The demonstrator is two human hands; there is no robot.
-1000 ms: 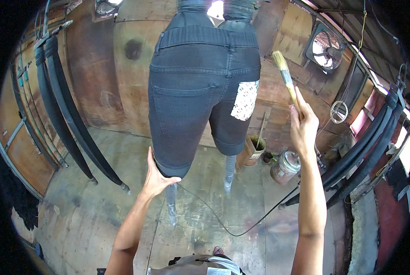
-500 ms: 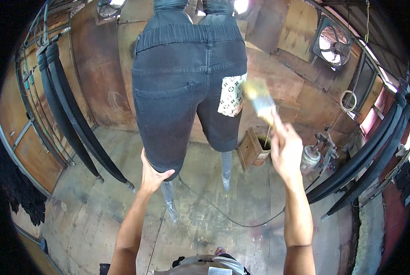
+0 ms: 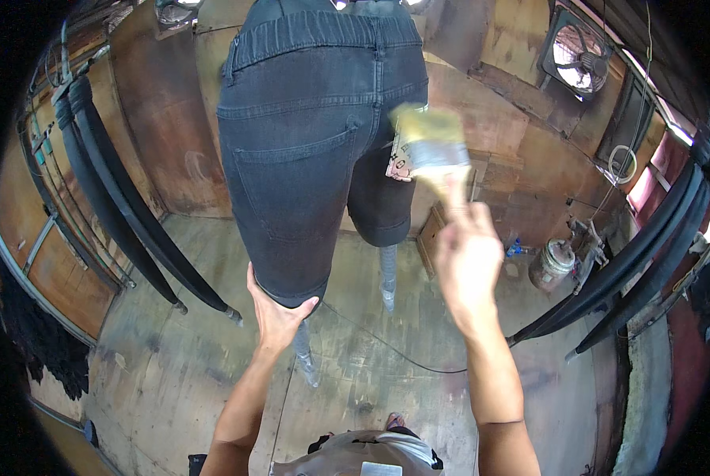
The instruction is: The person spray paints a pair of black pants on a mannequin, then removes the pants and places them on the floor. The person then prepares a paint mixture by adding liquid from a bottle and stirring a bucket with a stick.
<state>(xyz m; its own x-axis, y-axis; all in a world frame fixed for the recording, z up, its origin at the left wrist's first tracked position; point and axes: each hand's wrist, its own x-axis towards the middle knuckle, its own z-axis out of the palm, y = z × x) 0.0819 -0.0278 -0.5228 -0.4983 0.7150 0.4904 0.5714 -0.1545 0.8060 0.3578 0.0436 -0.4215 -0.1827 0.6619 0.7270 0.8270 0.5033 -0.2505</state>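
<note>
You are, by the look of it, partway through the brushwork on the black denim pants (image 3: 295,214), which sit pulled over an upright leg form whose grey lower ends (image 3: 387,278) show beneath the hems. Your right hand (image 3: 470,262) has its grip closed around the handle of a flat paintbrush (image 3: 441,155), held just over the pale patterned patch (image 3: 399,165) on the right seat of the pants. The brush covers most of that patch, leaving only a strip along its left and lower edges in view, and its bristles are blurred, so you cannot tell from here whether they touch the fabric or float slightly in front of it. Your left hand (image 3: 280,317) has its grip cupped around the bottom of the left leg, thumb and fingers on opposite sides near the hem, which seems to steady the form. As for what is done, the patch lies in place on the right side, but how much of it has been brushed cannot be read behind the bristles. The left back pocket (image 3: 295,178) is plain and dark, with no matching patch. What is left appears, as a judgement, to be the rest of the brushing at the patch; your brush has not come away from it.
</note>
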